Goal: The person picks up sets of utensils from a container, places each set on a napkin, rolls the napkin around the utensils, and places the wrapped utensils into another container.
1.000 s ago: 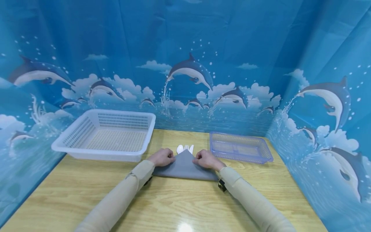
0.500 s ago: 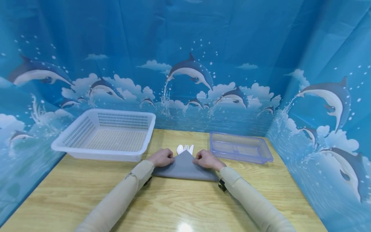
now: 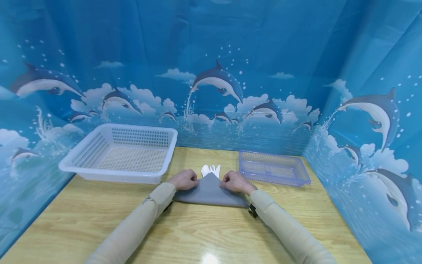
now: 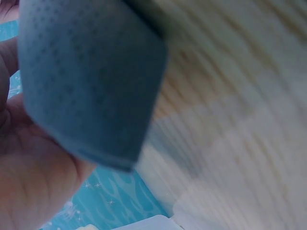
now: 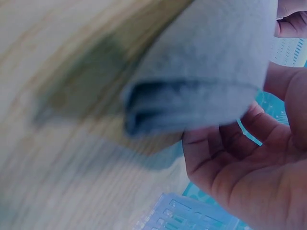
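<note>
Both hands (image 3: 184, 179) (image 3: 234, 181) — curled grip on grey cloth (image 3: 210, 193)

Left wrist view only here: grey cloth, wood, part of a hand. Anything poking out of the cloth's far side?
Observer: Yes, head view shows a white spoon, fork and knife showing past the pointed tip of the grey cloth.
Operator: What's holding the other slanted edge?
Observer: The right hand, its fingers curled at that edge.
Operator: Anything beyond it on that side?
Observer: A purple basket, farther back and to the right, with nothing visible inside.
</note>
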A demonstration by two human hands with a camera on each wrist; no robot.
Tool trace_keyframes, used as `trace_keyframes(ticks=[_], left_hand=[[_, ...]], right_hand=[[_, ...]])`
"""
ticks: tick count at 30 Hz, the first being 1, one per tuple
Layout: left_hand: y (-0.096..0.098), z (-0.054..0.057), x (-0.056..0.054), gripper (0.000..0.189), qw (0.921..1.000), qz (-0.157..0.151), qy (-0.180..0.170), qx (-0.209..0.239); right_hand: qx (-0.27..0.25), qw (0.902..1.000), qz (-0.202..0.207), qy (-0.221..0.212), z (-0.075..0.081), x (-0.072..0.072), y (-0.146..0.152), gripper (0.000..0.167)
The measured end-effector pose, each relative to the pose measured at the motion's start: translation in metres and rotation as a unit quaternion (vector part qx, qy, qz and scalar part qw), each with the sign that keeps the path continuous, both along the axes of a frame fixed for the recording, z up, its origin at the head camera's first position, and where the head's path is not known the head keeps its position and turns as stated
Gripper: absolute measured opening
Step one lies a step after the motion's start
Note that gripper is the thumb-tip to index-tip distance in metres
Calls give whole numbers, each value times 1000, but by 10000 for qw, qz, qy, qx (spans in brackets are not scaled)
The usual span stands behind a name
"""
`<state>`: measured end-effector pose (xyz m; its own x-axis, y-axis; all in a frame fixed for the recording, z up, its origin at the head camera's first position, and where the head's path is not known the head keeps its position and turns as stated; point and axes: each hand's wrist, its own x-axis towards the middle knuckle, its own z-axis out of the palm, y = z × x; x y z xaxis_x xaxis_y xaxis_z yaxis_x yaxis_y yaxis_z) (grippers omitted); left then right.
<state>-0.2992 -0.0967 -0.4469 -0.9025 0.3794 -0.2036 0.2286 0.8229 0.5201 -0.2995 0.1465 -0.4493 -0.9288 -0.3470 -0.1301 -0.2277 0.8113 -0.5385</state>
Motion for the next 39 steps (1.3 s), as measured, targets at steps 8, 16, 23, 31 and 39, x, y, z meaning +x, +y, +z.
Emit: trace_keyframes(ticks=[8, 16, 23, 31, 39], left_hand=[[1, 1, 3, 33, 10000, -22, 27, 48], [2, 1, 2, 29, 10000, 33, -37, 8], [2, -1, 2, 28, 10000, 20, 5, -24], [1, -1, 2, 25, 10000, 19, 33, -19], [-1, -1, 2, 19, 9998, -50, 154, 102]], right_hand=[[-32, 9991, 195, 377, -2, 0, -2, 14], [219, 9795, 1566, 1248, -5, -1, -5, 38], [374, 9640, 2338, 1209, -4, -1, -10, 41], [678, 9618, 2344, 1245, 0, 3, -19, 40], [759, 9596, 2372, 1306, -1, 6, -21, 40]])
